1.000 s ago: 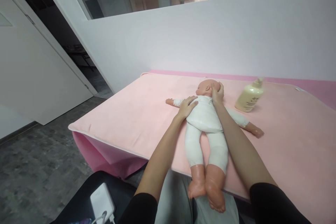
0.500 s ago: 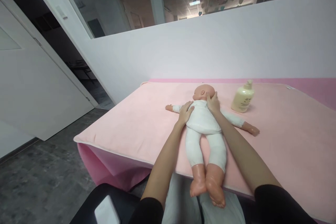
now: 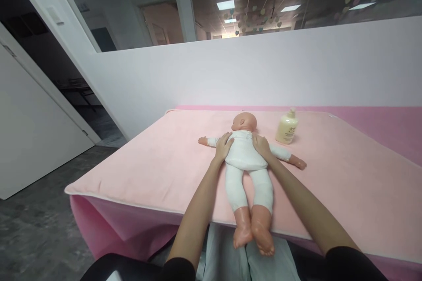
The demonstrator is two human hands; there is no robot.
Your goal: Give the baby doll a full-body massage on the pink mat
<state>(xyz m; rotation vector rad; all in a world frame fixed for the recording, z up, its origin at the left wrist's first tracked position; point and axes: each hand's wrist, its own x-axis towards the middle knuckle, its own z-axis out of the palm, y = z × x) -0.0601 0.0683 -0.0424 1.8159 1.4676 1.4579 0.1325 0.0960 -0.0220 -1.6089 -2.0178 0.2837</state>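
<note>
A baby doll in a white cloth suit lies stretched out on the pink padded mat, its head turned toward the left and its arms out sideways. Its bare feet hang over the mat's near edge, above my lap. My left hand rests with fingers extended on the left side of the doll's upper body. On the opposite side, by the doll's shoulder, my right hand lies with its fingers stretched toward the head. Neither hand grasps anything. A pale yellow pump bottle stands upright beyond the doll's right-hand arm.
The pink mat covers a table draped in darker pink cloth. A white wall with a window above it rises behind the table. At the left is a white door. A white object shows partly at the bottom edge.
My right hand has moved from the doll's head down to its shoulder and upper side. My left hand stays on the doll's side. The view has shifted slightly.
</note>
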